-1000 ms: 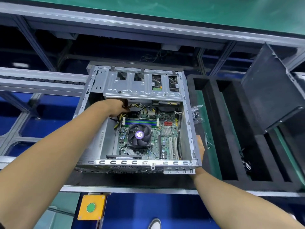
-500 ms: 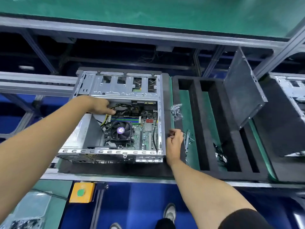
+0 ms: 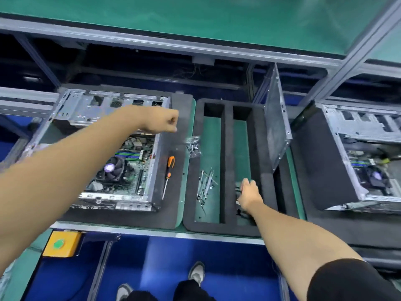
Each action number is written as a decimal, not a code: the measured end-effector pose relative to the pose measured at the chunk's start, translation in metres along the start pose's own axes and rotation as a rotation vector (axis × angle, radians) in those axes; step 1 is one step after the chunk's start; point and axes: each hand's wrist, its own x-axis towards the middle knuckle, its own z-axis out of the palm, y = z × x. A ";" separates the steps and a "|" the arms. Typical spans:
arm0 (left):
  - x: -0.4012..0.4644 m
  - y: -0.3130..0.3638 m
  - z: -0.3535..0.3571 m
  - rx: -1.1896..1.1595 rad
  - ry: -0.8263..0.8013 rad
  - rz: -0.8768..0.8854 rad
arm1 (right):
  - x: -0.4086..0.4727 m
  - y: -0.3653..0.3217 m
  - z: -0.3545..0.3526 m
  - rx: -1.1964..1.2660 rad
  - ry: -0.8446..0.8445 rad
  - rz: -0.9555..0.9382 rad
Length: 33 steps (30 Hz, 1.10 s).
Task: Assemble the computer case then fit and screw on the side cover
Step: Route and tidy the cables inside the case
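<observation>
left hand (image 3: 161, 122) now fisted above computer case (image 3: 112, 148), right hand (image 3: 248, 194) moved into foam tray (image 3: 225, 161), grip unclear

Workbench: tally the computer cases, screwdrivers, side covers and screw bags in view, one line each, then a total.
Computer cases: 2
Screwdrivers: 1
Side covers: 1
Screw bags: 1
Total: 5

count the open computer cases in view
2. One computer case lies on the black mat at left, under the left arm. The other case sits at the right edge, partly cut off. More may be out of frame.
</observation>
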 end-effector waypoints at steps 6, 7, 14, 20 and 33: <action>0.048 0.075 0.046 -0.048 -0.108 0.153 | 0.007 0.026 0.021 -0.567 -0.356 -0.120; 0.054 0.086 0.057 -0.040 -0.126 0.173 | 0.008 0.029 0.026 -0.610 -0.346 -0.131; 0.070 0.128 0.108 -0.065 -0.291 0.218 | 0.006 0.031 0.013 -0.409 -0.207 -0.208; 0.071 0.132 0.108 -0.158 -0.274 0.167 | 0.000 0.013 -0.066 -0.022 -0.023 -0.274; 0.016 0.105 0.035 -0.593 0.122 0.159 | -0.027 -0.138 -0.213 1.087 -0.141 -0.527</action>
